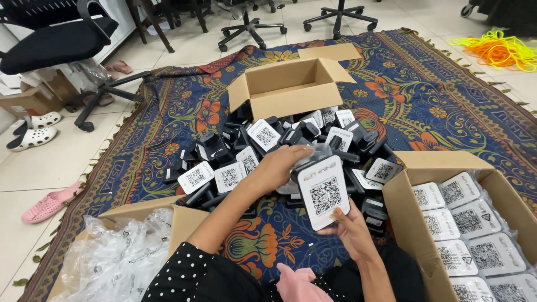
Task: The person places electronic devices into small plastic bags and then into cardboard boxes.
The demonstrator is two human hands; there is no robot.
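Note:
My right hand [351,225] grips the lower edge of a white rounded card stand [325,193] with a square code pattern on its face, holding it upright over the rug. My left hand [278,165] reaches over its top edge, fingers on a clear plastic wrapper [316,152] behind the card. Just beyond lies a heap of black stands and white code cards [268,142] spread on the patterned rug [447,106].
An open cardboard box [405,215] at right holds rows of wrapped white code cards. A box of crumpled clear bags [114,260] is at lower left. An empty open box [288,89] stands behind the heap. Office chairs, sandals and a tangle of yellow-orange cord [498,49] surround the rug.

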